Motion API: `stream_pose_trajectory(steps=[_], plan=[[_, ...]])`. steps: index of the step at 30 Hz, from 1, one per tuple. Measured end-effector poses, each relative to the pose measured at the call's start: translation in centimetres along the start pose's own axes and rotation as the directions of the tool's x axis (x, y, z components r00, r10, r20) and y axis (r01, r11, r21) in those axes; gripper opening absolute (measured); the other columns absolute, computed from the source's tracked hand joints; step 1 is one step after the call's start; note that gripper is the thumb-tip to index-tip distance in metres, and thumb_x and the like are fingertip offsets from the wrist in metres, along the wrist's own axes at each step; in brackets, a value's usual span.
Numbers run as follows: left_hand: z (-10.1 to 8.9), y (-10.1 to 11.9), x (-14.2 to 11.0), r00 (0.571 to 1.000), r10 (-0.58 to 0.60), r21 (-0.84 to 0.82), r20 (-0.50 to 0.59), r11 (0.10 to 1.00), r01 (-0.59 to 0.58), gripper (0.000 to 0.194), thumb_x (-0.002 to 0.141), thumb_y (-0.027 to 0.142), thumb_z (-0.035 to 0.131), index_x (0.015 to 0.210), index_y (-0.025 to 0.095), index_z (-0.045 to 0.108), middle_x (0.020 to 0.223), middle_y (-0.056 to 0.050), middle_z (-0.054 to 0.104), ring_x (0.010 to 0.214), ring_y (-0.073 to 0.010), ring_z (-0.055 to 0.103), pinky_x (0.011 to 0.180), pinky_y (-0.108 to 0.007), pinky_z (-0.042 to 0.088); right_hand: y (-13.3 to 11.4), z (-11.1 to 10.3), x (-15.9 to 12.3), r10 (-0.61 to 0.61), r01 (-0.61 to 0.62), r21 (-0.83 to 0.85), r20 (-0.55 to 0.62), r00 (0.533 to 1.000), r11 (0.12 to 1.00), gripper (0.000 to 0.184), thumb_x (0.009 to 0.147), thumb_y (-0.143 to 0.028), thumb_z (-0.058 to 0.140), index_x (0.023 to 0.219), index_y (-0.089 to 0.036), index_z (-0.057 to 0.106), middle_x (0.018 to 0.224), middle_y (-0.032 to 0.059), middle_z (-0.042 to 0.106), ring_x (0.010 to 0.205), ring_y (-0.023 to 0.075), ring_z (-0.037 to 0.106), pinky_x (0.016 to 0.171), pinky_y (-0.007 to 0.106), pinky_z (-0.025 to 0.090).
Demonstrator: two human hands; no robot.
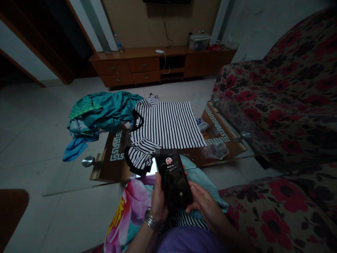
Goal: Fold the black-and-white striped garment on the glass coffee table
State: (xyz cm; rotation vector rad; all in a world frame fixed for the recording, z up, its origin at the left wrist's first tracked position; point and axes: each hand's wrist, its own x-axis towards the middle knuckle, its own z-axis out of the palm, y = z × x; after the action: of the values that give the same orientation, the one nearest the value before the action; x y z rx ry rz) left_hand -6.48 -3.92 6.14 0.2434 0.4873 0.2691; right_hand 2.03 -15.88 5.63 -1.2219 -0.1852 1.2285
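Observation:
My left hand (159,198) grips a black smartphone (173,182) from behind, with a metal bracelet (153,221) on that wrist. The lit screen shows a small round picture and short text. My right hand (202,204) is at the phone's lower right edge, its fingers against the phone. Below the phone, a pink floral cloth (134,207) and a fold of striped fabric (186,220) lie over my lap. Farther ahead, a black-and-white striped shirt (165,126) lies spread on a glass table (116,156), out of reach of both hands, with a teal clothes pile (102,112) beside it.
A red floral sofa (289,105) curves along the right side. A crumpled plastic bag (215,149) lies on the table. Beyond stands a wooden cabinet (158,66) holding a water bottle (118,41) and a white box (199,42). Tiled floor surrounds the table.

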Motion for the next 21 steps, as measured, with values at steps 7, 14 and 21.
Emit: stream_pose_trajectory(steps=[7, 14, 21], plan=[[0.1, -0.1, 0.8, 0.998, -0.001, 0.037, -0.055, 0.999, 0.003, 0.073, 0.087, 0.067, 0.032, 0.127, 0.011, 0.057, 0.116, -0.016, 0.065, 0.113, -0.0295, 0.059, 0.103, -0.045, 0.041, -0.1, -0.1, 0.3, 0.011, -0.015, 0.099, 0.037, 0.999, 0.995, 0.052, 0.081, -0.047, 0.063, 0.124, -0.019, 0.057, 0.108, 0.0115, 0.062, 0.084, 0.0186, 0.061, 0.054, 0.023, 0.053], [0.3, -0.7, 1.8, 0.996, -0.020, 0.066, -0.088, 0.998, 0.025, 0.074, 0.086, 0.068, 0.034, 0.125, 0.010, 0.057, 0.115, -0.016, 0.066, 0.113, -0.0297, 0.059, 0.102, -0.045, 0.043, 0.3, -0.7, 0.9, 0.000, 0.000, 0.074, 0.000, 1.000, 0.997, 0.048, 0.076, -0.042, 0.068, 0.119, -0.023, 0.058, 0.114, 0.0093, 0.062, 0.086, 0.0181, 0.062, 0.049, 0.018, 0.050], [0.9, -1.3, 2.8, 0.990, -0.030, 0.082, -0.139, 0.996, 0.042, 0.070, 0.087, 0.066, 0.035, 0.124, 0.011, 0.059, 0.115, -0.016, 0.066, 0.114, -0.0286, 0.058, 0.103, -0.043, 0.042, -0.2, -1.8, 0.8, 0.038, -0.037, 0.137, -0.009, 0.999, 0.990, 0.048, 0.077, -0.051, 0.064, 0.117, -0.025, 0.061, 0.107, 0.0088, 0.064, 0.085, 0.0205, 0.061, 0.053, 0.026, 0.051]])
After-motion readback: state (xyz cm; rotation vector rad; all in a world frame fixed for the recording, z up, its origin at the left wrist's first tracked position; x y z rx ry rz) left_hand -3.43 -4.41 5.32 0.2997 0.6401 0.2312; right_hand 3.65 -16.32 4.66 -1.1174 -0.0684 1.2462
